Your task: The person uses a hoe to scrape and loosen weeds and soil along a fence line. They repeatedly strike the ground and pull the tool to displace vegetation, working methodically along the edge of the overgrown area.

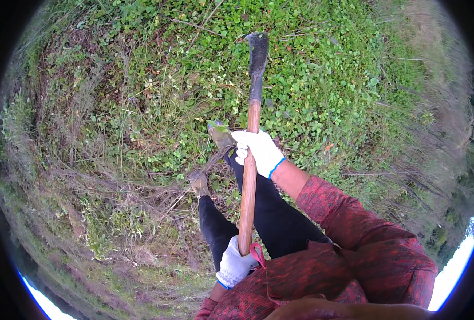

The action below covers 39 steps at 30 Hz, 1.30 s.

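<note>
A long-handled billhook (259,56) points away from me, its dark blade ending in a small hooked tip over the green plants. Its wooden handle (248,192) runs back towards my body. My right hand (260,151), in a white knit glove with a blue cuff edge, wraps the handle around its upper middle. Lower down, my left hand (237,261), gloved the same way, closes around the handle's butt end near my waist. A pink loop (258,255) hangs beside that hand.
Low leafy ground cover (317,92) spreads ahead and to the right. Dry stems and brush (141,188) lie on the left. My right boot (220,136) and left boot (199,183) stand among plants, with thin twigs (215,160) across them. Taller grass (433,132) grows at far right.
</note>
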{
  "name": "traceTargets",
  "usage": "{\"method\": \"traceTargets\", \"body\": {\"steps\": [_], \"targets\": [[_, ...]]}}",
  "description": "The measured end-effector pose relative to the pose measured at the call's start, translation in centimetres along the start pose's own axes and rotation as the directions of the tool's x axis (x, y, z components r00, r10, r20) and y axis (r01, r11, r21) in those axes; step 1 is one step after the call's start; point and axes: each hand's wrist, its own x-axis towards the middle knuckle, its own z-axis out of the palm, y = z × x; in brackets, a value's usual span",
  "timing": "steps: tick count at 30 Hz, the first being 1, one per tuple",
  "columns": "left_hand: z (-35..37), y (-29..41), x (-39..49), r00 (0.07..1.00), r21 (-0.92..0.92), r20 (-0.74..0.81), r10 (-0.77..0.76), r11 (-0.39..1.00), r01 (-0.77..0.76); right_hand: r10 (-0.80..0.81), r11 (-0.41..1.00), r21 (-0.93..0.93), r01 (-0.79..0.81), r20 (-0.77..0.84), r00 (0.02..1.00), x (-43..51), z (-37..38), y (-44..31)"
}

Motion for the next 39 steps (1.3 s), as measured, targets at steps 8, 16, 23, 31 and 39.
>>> {"method": "traceTargets", "body": {"steps": [8, 16, 23, 31, 39], "targets": [[-2.3, -0.3, 1.3, 0.985, -0.338, 0.151, -0.086, 0.932, 0.133, -0.057, 0.994, -0.100, 0.045, -0.124, 0.991, 2.5, -2.6, 4.4], [-5.8, -9.1, -5.2, 0.929, -0.760, 0.146, -0.339, 0.563, 0.325, 0.464, 0.774, -0.473, -0.422, -0.030, 0.885, 6.3, 4.7, 27.7], [-8.9, -15.8, -6.1, 0.954, -0.576, 0.100, -0.282, 0.766, 0.286, 0.454, 0.891, -0.080, -0.447, 0.201, 0.868, 5.0, 2.8, 27.3], [-7.4, -7.0, -6.6, 0.959, -0.153, 0.173, -0.223, 0.956, 0.250, -0.015, 0.998, 0.060, 0.011, 0.076, 0.997, 0.6, 0.8, 13.0], [-0.2, 0.7, 2.0, 0.871, -0.148, 0.326, -0.367, 0.891, 0.430, -0.344, 0.937, -0.027, 0.348, -0.246, 0.906, 0.6, -10.6, 3.7]]}}
